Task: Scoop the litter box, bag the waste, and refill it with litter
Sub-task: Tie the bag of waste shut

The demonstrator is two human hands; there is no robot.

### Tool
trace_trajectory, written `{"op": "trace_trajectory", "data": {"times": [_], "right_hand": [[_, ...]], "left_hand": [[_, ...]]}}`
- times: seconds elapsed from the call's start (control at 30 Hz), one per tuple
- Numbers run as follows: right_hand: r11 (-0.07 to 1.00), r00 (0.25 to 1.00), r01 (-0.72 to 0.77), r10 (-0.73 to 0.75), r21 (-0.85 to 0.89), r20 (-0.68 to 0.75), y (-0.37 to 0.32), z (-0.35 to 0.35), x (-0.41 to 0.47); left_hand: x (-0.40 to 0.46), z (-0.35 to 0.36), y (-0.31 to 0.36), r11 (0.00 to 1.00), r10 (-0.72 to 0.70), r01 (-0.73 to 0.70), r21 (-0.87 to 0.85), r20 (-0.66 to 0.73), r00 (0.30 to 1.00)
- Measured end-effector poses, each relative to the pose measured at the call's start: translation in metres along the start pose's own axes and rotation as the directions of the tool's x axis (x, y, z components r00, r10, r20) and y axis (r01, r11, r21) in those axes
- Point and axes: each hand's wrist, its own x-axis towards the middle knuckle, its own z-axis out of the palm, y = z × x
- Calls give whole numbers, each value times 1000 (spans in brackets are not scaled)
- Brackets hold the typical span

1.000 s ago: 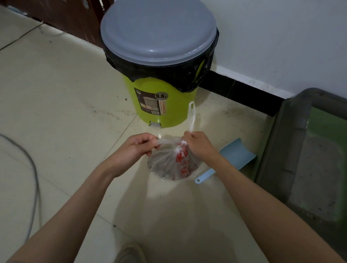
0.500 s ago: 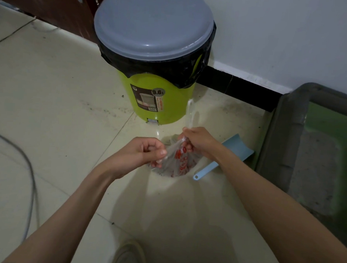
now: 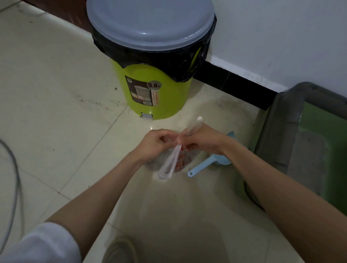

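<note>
**Both hands on the bag's handles**

Your left hand and right hand pinch the handles of the clear plastic bag, held together above the floor between the green bin and the litter box, beside the blue scoop.

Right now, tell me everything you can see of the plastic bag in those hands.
The plastic bag is thin, clear film with red print, holding a dark greyish load. Left hand and right hand pinch its gathered neck; one handle loop sticks up, another hangs down in front. Whether its bottom touches the floor cannot be told.
</note>
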Motion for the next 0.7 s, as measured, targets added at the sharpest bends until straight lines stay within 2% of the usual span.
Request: {"op": "trace_trajectory", "data": {"times": [0.1,0.17,0.27,0.37,0.47,0.57,0.63,0.7], "right_hand": [[1000,1000,14,-14,-5,-15,-1,-1,-5],[999,997,16,-18,-36,-74,0,-2,-4],[961,961,68,-135,-270,-240,4,5,5],[838,901,89,-299,-539,-315,12,16,13],[804,862,89,-358,-588,-359,17,23,17],[886,854,22,-258,-463,-453,17,27,18],[989,864,30,-100,-147,-494,15,26,16],[980,906,62,25,190,-423,11,25,12]], "left_hand": [[6,10,-4,998,46,-46,34,-25,999],[9,9,-6,1000,23,-23,9,-57,998],[11,5,-6,998,-57,56,-14,-78,995],[10,3,-5,995,-97,94,-43,-74,993],[7,2,-7,989,-125,117,-91,-82,989],[5,2,-7,986,-134,125,-115,-79,988],[4,1,-8,976,-151,134,-171,-89,985],[3,0,-10,958,-180,149,-244,-113,977]]}}
